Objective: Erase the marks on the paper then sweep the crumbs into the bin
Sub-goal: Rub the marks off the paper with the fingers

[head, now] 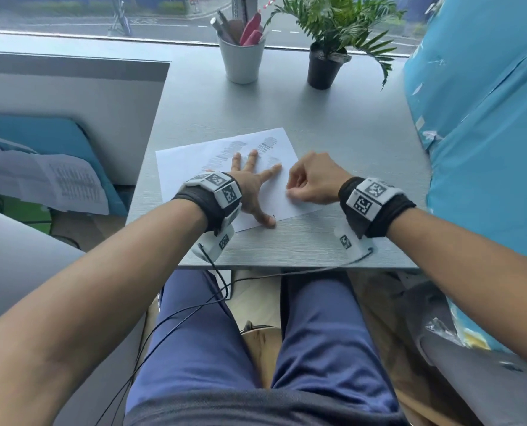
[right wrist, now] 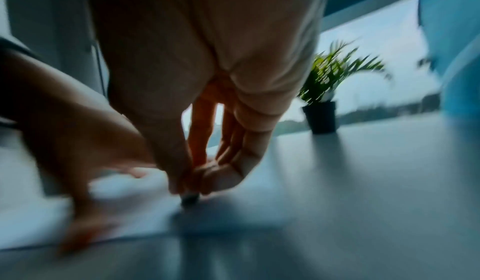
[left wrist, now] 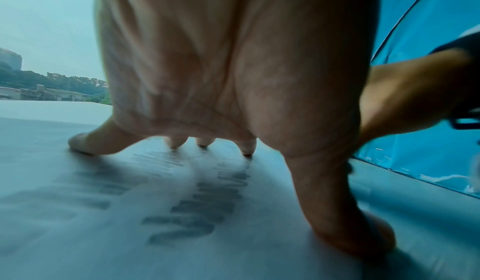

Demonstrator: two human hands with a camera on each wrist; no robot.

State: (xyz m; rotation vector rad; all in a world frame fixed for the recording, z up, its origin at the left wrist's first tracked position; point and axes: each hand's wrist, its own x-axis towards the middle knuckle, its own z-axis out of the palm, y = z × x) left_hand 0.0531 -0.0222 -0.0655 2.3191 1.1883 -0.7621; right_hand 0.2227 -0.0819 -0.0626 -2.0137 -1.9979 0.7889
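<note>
On the grey desk (head: 332, 124) by the window, the white sheet of paper (head: 191, 161) still carries grey scribbled marks (left wrist: 197, 208). The left hand (head: 253, 192) presses it flat with spread fingers; the right hand (head: 314, 179) pinches a small dark-tipped eraser (right wrist: 189, 199) against its near edge. Erasing looks barely begun, sweeping undone, and no bin shows.

Soft window daylight (wrist views blurred)
</note>
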